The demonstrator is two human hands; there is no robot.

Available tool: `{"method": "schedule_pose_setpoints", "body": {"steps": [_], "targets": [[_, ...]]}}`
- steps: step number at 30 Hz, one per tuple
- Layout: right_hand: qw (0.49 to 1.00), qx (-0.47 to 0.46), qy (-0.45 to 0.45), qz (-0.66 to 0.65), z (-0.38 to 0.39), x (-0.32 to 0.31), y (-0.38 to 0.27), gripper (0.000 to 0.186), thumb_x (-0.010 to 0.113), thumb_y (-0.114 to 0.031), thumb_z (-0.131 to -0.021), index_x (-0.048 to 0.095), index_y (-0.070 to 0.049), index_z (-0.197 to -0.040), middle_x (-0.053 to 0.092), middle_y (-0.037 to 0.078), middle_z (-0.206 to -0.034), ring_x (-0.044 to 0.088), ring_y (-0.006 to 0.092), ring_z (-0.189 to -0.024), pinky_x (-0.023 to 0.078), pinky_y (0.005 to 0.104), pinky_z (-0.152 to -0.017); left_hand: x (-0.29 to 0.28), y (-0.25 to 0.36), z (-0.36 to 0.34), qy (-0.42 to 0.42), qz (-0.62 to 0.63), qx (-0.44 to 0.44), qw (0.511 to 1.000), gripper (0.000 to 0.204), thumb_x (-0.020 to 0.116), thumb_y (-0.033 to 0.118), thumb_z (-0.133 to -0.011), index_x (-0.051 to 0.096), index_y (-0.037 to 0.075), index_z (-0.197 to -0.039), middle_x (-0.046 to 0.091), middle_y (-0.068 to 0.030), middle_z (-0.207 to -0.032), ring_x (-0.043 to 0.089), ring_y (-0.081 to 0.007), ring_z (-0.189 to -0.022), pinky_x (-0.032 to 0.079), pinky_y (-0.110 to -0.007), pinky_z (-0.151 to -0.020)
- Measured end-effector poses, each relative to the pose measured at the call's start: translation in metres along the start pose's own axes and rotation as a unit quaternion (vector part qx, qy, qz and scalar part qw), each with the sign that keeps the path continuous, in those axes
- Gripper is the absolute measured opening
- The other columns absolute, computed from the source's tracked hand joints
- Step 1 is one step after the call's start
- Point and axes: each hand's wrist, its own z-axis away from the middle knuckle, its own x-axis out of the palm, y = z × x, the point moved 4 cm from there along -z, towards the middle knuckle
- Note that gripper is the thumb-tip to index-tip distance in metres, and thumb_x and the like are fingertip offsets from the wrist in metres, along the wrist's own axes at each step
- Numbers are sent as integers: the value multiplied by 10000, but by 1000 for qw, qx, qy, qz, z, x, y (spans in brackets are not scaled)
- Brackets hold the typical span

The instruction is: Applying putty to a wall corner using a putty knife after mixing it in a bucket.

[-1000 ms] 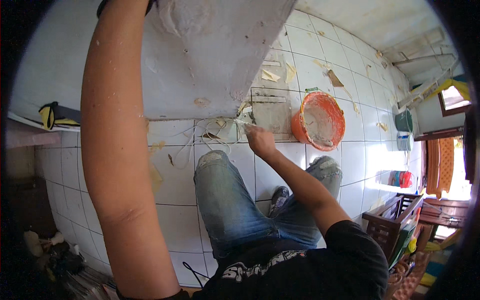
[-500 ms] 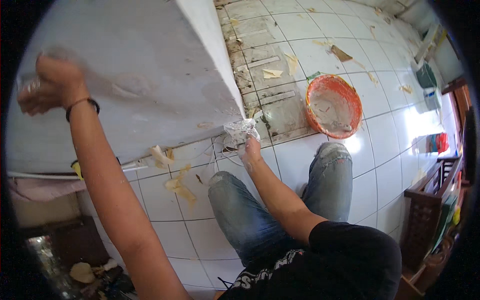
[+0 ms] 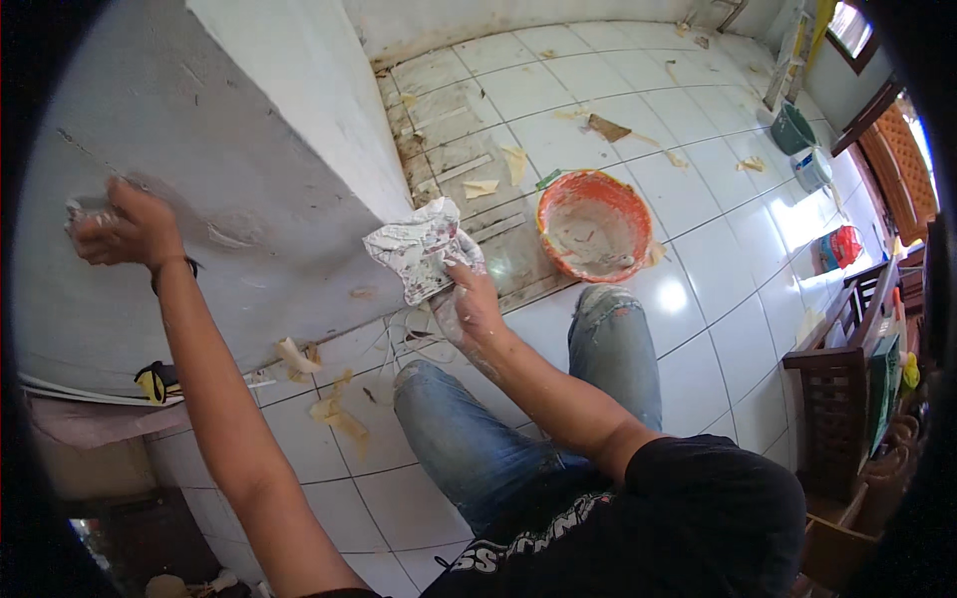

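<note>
My left hand [image 3: 130,224] is closed at the grey wall [image 3: 249,169] on the left. A small pale, smeared bit of something shows at its fingers; most of it is hidden. My right hand [image 3: 471,299], its thumb on top, grips a flat, uneven piece smeared with white putty [image 3: 414,249], held up before the wall's corner. White smears mark this hand and wrist. Beyond my knees, an orange bucket [image 3: 639,206] with off-white putty inside stands on the tiles, apart from both hands.
Torn yellowish scraps [image 3: 339,411] lie on the white tiled floor [image 3: 329,508]. White cables [image 3: 404,334] lie by the wall's foot. A wooden bench [image 3: 827,419] is at right, with a green bucket [image 3: 793,130] and a red container [image 3: 842,247] farther back.
My right hand has lifted the putty-smeared piece from low by the wall's corner, showing more of its face. My left hand has shifted slightly down and right along the wall. The view has turned.
</note>
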Motion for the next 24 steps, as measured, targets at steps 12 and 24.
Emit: {"method": "schedule_pose_setpoints", "body": {"steps": [12, 24], "targets": [[944, -125, 102, 287, -11, -81, -105, 346, 601, -55, -846, 502, 8, -1172, 609, 82, -1057, 582, 146, -934, 476, 285, -806, -159, 242, 373, -605, 442, -471, 465, 221, 585, 155, -915, 591, -17, -1053, 611, -52, -976, 536, -102, -863, 435, -254, -767], [211, 114, -4, 971, -84, -274, -278, 253, 622, -277, -795, 686, -91, -955, 680, 143, -989, 656, 282, -922, 371, 502, -915, -92, 325, 447, -574, 451, -584, 356, 214, 512, 25, -897, 416, 46, -1087, 584, -88, -976, 606, -176, -791, 533, -326, -673]]}}
